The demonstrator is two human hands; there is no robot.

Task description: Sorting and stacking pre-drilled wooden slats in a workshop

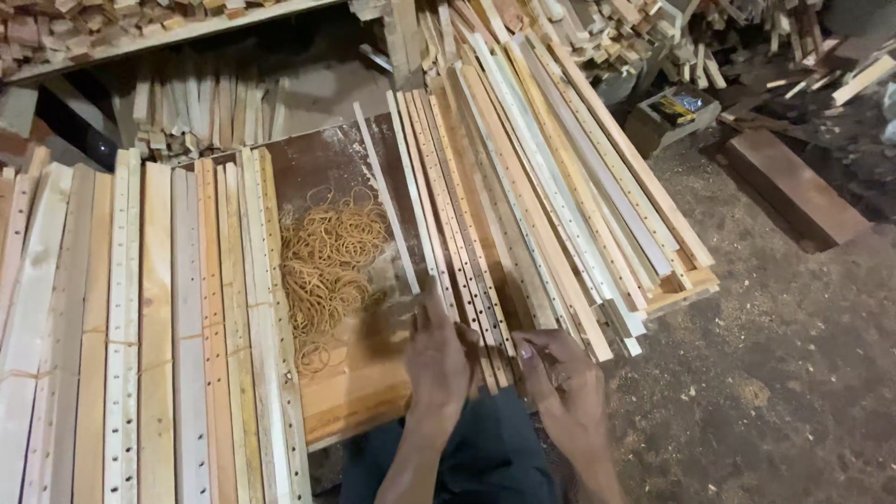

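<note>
Dirt floor (793, 373) lies right of a low wooden table (355, 392). One heap of rubber bands (327, 261) sits mid-table. Too many slats (467, 243) to count run near to far, leaning left. Left hand (437, 359) and right hand (565, 392) pinch their near ends.

This is a rough woodworking shop: drilled wooden slats (523, 177) lie fanned over a low workboard (359, 387), offcuts (112, 23) crowd a shelf behind, and sawdust and shavings cover the dirt floor (775, 392) beside a plank (793, 187).
</note>
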